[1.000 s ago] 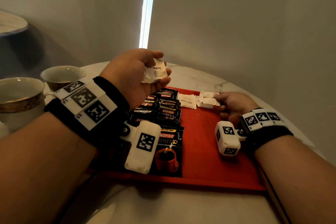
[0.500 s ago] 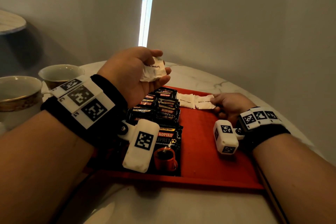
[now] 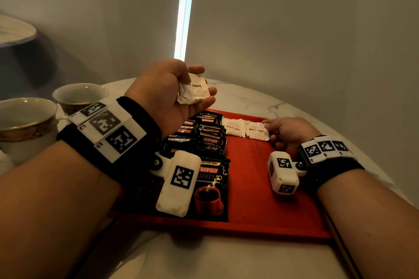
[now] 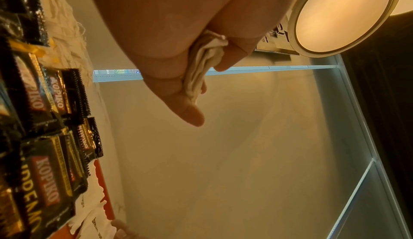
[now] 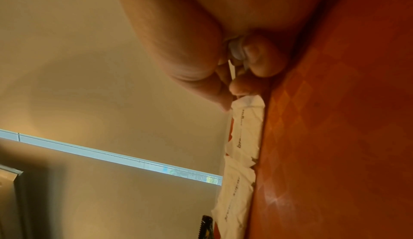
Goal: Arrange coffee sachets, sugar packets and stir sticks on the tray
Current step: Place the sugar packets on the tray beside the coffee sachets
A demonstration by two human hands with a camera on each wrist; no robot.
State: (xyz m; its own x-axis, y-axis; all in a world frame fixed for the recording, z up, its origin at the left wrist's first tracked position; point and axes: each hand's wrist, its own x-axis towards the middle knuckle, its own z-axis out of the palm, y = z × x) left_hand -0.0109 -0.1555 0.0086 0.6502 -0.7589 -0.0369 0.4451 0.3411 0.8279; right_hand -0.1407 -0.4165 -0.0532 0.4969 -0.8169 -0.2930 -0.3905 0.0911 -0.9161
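A red tray (image 3: 260, 188) lies on the marble table. Black Kopiko coffee sachets (image 3: 210, 142) overlap in rows on its left half, also seen in the left wrist view (image 4: 44, 136). Two white brown-sugar packets (image 3: 233, 128) lie side by side at the tray's far edge. My right hand (image 3: 268, 123) rests low on the tray, thumb and curled fingers pinching the right end of the outer packet (image 5: 243, 136). My left hand (image 3: 201, 84) is raised above the sachets and grips a crumpled bundle of sugar packets (image 4: 201, 66).
Two gold-rimmed cups (image 3: 27, 118) (image 3: 79, 95) stand on the table left of the tray. The round table (image 3: 249, 97) meets a wall close behind. The tray's right half (image 5: 335, 119) is bare red surface.
My right hand has lowered its sugar packet from just above the tray to lie flat beside the other one. The left hand has stayed raised with its bundle.
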